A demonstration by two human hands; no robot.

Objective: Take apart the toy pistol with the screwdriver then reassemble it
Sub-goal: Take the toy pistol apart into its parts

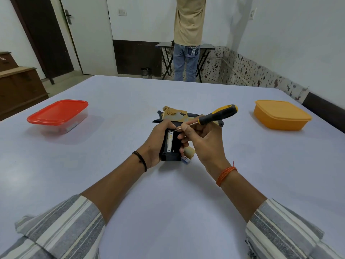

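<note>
The black and gold toy pistol (176, 116) lies on the table with its grip toward me. The grip's battery bay is uncovered and a white battery (170, 141) sits in it. My left hand (158, 141) grips the left side of the pistol's grip. My right hand (202, 142) holds the screwdriver (217, 115) by its metal shaft, black and yellow handle up to the right, tip at the top of the battery bay. Its lower fingers also curl around a small tan piece (189, 152) beside a white and blue piece (185, 159).
A clear container with a red lid (57, 115) stands at the left of the light table (130, 101). An orange lidded container (281, 114) stands at the right. A person (187, 34) stands at a small folding table by the far wall.
</note>
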